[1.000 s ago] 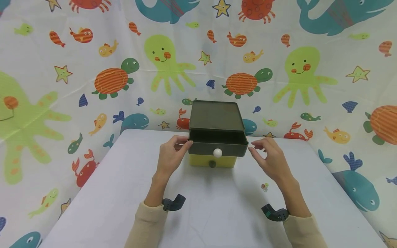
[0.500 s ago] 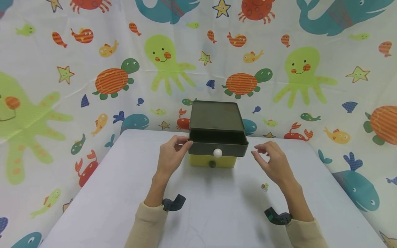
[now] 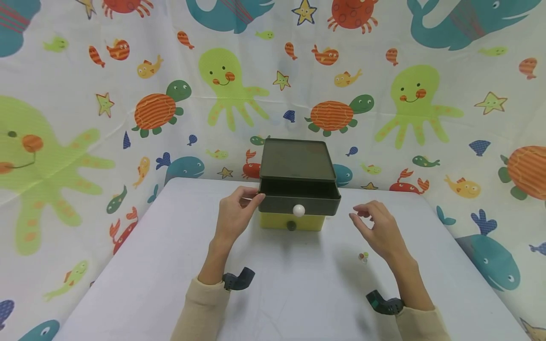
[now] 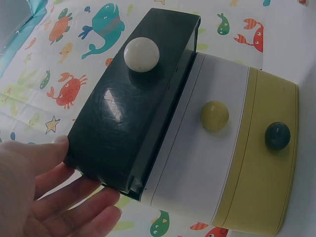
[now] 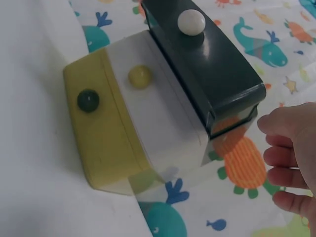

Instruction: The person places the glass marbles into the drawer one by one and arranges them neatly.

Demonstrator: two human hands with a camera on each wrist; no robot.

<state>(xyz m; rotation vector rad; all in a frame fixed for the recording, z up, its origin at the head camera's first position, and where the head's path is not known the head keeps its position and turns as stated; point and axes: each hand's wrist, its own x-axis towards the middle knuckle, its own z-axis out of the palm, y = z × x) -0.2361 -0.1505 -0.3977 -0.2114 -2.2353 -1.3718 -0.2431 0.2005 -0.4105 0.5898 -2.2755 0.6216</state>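
A small three-tier drawer box (image 3: 298, 158) stands at the back of the table. Its dark green top drawer (image 3: 277, 205), with a white knob (image 3: 299, 210), is pulled out, and its visible inside is dark. My left hand (image 3: 236, 213) holds the drawer's left front corner, thumb at the front face and fingers along the side. In the left wrist view the white middle drawer (image 4: 190, 143) and yellow bottom drawer (image 4: 259, 173) are closed. My right hand (image 3: 377, 229) hovers right of the drawer, apart from it, with fingers loosely bent and nothing in them.
A little cluster of small coloured round pieces (image 3: 363, 257) lies on the white table (image 3: 294, 293), in front of the box and near my right forearm. A sea-animal printed cloth (image 3: 251, 71) hangs behind and beside the table.
My right hand has moved away from the drawer's right corner, to the right and slightly toward me. The left hand and the pulled-out drawer stay where they were.
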